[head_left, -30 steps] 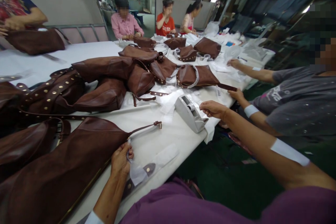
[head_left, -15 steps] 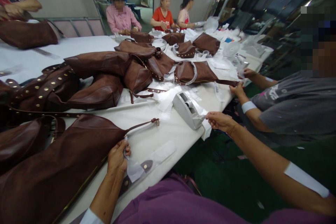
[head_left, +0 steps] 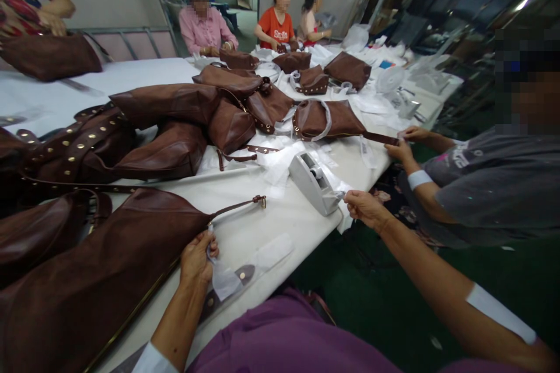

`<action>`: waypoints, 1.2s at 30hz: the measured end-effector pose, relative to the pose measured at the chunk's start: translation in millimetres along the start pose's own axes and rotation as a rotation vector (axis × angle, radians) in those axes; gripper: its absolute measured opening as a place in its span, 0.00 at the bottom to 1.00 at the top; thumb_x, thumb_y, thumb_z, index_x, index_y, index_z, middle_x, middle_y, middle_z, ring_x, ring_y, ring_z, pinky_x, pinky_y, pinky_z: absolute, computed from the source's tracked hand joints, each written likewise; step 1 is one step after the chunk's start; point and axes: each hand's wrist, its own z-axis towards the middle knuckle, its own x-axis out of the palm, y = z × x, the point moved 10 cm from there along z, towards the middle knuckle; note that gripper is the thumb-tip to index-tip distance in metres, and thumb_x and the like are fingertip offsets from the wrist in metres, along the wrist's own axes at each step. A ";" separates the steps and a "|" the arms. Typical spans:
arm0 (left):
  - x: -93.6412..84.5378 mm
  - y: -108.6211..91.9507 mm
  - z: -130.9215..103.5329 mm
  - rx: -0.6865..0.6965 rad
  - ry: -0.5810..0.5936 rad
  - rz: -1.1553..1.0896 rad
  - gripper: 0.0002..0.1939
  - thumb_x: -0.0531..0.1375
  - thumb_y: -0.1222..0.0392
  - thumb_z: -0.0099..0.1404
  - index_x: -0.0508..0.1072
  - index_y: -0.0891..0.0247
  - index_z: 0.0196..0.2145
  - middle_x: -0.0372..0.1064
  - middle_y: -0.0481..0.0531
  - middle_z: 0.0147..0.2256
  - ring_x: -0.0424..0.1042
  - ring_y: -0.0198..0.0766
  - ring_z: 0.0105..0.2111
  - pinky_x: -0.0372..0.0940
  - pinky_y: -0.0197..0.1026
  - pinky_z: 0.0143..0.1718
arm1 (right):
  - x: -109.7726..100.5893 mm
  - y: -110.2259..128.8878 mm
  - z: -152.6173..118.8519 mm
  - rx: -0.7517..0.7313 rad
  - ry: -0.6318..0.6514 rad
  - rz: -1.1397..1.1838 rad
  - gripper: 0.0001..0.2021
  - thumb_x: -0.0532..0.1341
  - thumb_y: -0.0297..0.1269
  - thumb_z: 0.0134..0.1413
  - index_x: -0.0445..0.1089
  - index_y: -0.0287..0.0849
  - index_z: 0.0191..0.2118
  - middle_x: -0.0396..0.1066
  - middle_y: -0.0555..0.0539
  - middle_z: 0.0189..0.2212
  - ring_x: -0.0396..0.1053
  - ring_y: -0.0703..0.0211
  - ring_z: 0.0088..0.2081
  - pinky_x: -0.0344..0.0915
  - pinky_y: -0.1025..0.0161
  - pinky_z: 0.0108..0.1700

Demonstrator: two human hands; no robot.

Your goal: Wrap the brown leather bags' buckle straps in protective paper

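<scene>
My left hand point(head_left: 199, 259) is closed on a thin translucent white wrap point(head_left: 225, 282) beside the brown handbag point(head_left: 109, 256), just below the base of its narrow buckled strap point(head_left: 236, 205). The bag lies on its side with a gold zipper along its near edge. My right hand point(head_left: 365, 208) pinches the end of clear tape at the front of a grey tape dispenser point(head_left: 306, 186) by the table's edge. Partly under the wrap lies a dark studded strap point(head_left: 245, 274).
Brown handbags point(head_left: 161, 151) are heaped across the white table point(head_left: 262, 215). At right, a co-worker in a grey shirt point(head_left: 472, 175) holds the strap of another bag point(head_left: 336, 119). Several people work along the far side. White wrapping sheets point(head_left: 284, 166) lie behind the dispenser.
My two hands keep almost the same places, the right still at the dispenser's front. The co-worker's hands at right have shifted slightly along the strap.
</scene>
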 end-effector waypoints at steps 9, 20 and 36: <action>0.4 -3.3 -9.0 0.006 -0.057 -0.010 0.22 0.71 0.60 0.34 0.65 0.67 0.25 0.59 0.42 0.18 0.56 0.24 0.15 0.45 0.28 0.13 | 63.6 -39.1 -50.4 -0.096 0.217 -0.516 0.09 0.60 0.41 0.44 0.63 0.43 0.21 0.59 0.52 0.16 0.57 0.64 0.19 0.52 0.67 0.20; -13.9 5.7 -24.7 0.031 -0.130 0.028 0.20 0.69 0.55 0.39 0.66 0.67 0.26 0.59 0.43 0.18 0.55 0.24 0.15 0.43 0.31 0.16 | 360.3 15.7 -88.0 -0.178 0.829 -0.142 0.11 0.62 0.43 0.43 0.66 0.40 0.26 0.60 0.53 0.18 0.56 0.68 0.19 0.52 0.69 0.21; -18.5 1.0 -29.7 0.149 -0.194 0.078 0.14 0.66 0.56 0.47 0.69 0.67 0.28 0.58 0.43 0.17 0.54 0.25 0.14 0.44 0.32 0.16 | 400.5 7.4 -61.8 -0.135 0.828 -0.351 0.08 0.62 0.38 0.40 0.65 0.39 0.22 0.59 0.53 0.14 0.54 0.69 0.17 0.50 0.70 0.19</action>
